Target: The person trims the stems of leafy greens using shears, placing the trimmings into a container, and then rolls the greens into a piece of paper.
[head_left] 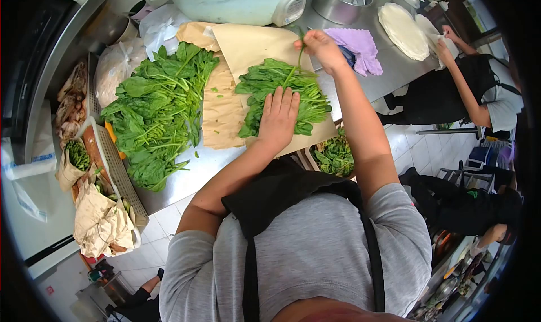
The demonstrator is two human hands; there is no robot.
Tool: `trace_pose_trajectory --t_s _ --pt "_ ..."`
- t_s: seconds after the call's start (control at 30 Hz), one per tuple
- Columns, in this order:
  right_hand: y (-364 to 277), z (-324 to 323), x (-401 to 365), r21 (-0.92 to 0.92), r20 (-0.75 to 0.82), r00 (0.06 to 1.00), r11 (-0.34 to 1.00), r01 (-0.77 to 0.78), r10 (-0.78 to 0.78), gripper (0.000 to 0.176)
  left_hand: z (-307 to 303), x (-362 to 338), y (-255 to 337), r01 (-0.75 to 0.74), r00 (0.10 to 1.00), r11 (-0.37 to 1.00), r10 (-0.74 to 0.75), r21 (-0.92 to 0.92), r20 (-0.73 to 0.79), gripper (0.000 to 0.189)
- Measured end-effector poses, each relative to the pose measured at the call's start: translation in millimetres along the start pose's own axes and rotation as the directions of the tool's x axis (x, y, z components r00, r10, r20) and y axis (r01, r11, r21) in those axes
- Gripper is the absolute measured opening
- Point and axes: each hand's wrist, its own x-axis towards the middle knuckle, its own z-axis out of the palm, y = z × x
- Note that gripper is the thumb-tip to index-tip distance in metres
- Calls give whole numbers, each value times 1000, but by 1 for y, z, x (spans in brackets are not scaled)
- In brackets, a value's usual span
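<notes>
My left hand (278,118) lies flat, fingers stretched out, on a smaller heap of spinach (309,105) spread over brown paper (256,43). Raised beyond that heap, my right hand (321,49) pinches a green spinach stem (300,56), which hangs down toward the leaves. To the left, a larger pile of loose spinach (160,105) lies on the metal table, with its stems pointing mostly toward me. Crumpled brown paper (217,105) with small leaf bits on it separates the two heaps.
Left stands a plastic basket (112,164) with paper-wrapped greens. A crate of leaves (335,154) sits below the table edge. Behind are a large pale tub (236,3), a metal pot (341,6) and a purple cloth (358,49). At right, a co-worker (451,85) handles white sheets.
</notes>
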Motion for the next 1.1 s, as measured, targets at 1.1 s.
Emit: trace_pose_trajectory --t_s 1.1 --pt "-3 69 -38 -58 -123 986 991 -120 112 12 7 -1 -1 -12 997 1000 14 29 -82 48"
